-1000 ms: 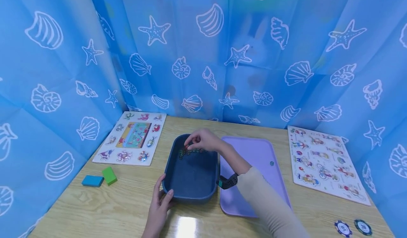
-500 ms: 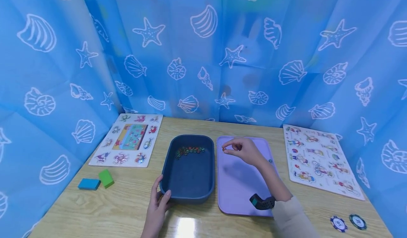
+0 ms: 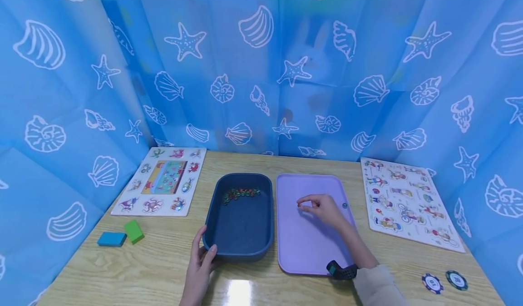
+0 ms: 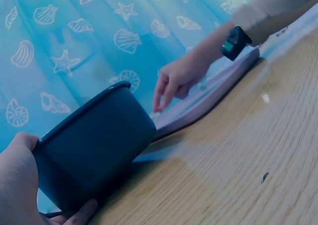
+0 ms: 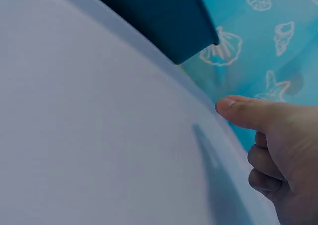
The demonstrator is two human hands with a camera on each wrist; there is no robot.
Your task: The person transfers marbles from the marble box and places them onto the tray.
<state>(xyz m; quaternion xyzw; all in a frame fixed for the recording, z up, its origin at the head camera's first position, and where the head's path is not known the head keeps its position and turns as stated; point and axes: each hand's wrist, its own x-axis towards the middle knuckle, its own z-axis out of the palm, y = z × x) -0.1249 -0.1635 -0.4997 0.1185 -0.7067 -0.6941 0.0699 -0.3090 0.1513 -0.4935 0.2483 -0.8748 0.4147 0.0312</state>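
Note:
In the head view my left hand (image 3: 198, 266) grips the near left corner of a dark blue plastic bin (image 3: 241, 231). The left wrist view shows its thumb at the bin's rim and fingers under its base. Several red and green marbles (image 3: 242, 193) lie in a row toward the bin's far end. My right hand (image 3: 325, 211) pinches a small orange-red marble (image 3: 299, 205) between thumb and index finger, over the middle of a purple tray (image 3: 304, 247). A lone green marble (image 3: 345, 205) sits at the tray's right side. In the right wrist view the pinched marble is hidden.
At the left stand a sea-animal puzzle board (image 3: 135, 208), a blue block (image 3: 111, 239) and a green block (image 3: 134, 231). Over on the right are a figure puzzle board (image 3: 412, 208) and two poker chips (image 3: 432, 283). A shell-print curtain (image 3: 253, 70) closes off the back.
My right hand has moved from the far end of the bin rightward, then down over the purple tray, with an orange-red marble pinched. My left hand keeps its grip on the bin.

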